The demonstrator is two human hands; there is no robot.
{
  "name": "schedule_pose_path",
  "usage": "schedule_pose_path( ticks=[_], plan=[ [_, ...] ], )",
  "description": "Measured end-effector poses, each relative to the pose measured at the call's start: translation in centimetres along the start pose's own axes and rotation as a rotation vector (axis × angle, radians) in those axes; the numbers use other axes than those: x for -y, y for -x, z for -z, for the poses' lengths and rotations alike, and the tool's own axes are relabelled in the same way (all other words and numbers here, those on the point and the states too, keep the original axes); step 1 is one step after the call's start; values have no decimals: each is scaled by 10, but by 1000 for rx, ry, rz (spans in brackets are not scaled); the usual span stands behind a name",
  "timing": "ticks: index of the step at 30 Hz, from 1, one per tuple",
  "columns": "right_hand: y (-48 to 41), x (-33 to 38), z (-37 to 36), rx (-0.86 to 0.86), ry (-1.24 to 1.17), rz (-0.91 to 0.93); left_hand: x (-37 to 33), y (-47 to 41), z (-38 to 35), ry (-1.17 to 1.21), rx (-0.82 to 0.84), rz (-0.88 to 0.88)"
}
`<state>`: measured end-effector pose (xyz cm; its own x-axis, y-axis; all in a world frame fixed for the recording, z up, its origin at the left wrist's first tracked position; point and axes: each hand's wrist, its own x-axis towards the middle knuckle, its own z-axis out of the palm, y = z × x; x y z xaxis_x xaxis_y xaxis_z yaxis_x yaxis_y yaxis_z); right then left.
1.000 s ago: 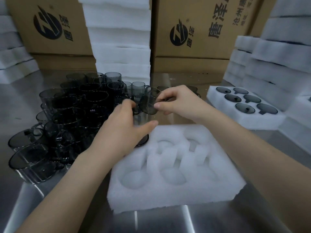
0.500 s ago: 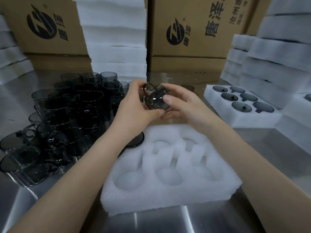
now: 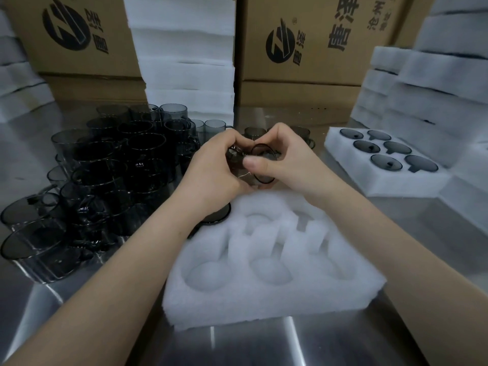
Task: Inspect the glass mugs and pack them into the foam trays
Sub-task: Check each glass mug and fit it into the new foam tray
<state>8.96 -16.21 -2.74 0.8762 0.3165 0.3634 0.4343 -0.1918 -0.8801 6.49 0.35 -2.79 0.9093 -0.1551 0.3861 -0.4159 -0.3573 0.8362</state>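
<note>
Mug [image 3: 260,169]: clasped on its side by left grip [image 3: 214,169] and right grip [image 3: 289,159], both curled round it, above far edge of tray [image 3: 264,307]. Turn slowly; check rim, wall, handle for chips; then seat in a pocket, handle into slot.

You're working in dim, cool light. Below your fingers [image 3: 286,137], pale streaks of glare run down the steel table [image 3: 330,347]. The foam tray [image 3: 264,302] just under them looks soft, its hollows faintly shaded — while far beyond them the cardboard boxes [image 3: 317,75] lean and bow with wide-angle distortion.
</note>
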Motion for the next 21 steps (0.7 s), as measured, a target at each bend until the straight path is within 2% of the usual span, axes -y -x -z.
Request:
schedule_pose_path(
  ticks=[5,9,16,21],
  plan=[
    [-1,3,-2,-128,-13,26,0,-1,1,-32,-2,-47],
    [0,7,-1,-149,-127,-75,0,-1,0,72,-4,-9],
    [2,7,10,105,-365,-130,0,-1,12,359,8,119],
    [4,4,10,282,-481,-93,0,0,26,379,23,131]
  ],
)
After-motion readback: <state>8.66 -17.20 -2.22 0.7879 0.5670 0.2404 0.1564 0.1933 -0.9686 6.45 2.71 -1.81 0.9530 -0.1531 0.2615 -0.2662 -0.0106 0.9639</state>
